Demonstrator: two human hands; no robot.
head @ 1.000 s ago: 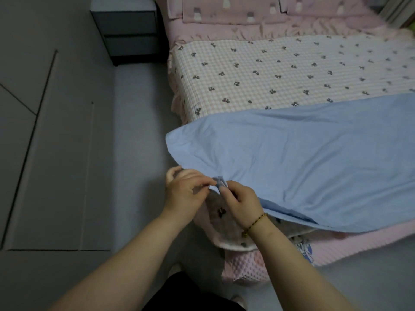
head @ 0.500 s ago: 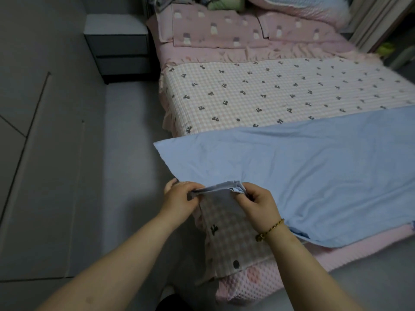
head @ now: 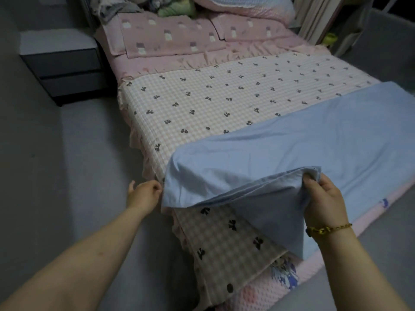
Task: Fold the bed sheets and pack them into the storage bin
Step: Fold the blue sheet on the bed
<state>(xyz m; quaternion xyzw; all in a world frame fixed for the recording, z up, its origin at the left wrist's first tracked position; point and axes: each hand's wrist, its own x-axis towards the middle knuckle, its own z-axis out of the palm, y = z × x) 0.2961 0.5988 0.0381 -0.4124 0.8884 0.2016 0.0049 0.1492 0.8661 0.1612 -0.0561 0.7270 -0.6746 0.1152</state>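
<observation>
The light blue bed sheet (head: 292,140) lies across the foot of the bed, folded into several layers. Its near edge is raised off the bed by the right hand (head: 323,198), whose curled fingers and thumb pinch the stacked layers at a corner. From that hand the lifted cloth slopes down and away to the left, where the sheet's folded corner meets the left hand (head: 143,194). The left hand's fingers are curled with the fingertips right at the sheet's edge; whether they grip the cloth or only touch it cannot be told. A gold bracelet (head: 329,228) circles the right wrist. Under the raised sheet, between the two hands, a checked quilt with dark bow prints (head: 220,97) shows, spreading beyond both hands over the bed and hanging over its near side. Farther beyond the hands lie pink pillows (head: 170,39). Beyond the left hand a dark nightstand (head: 62,63) stands on the grey floor (head: 67,164).
</observation>
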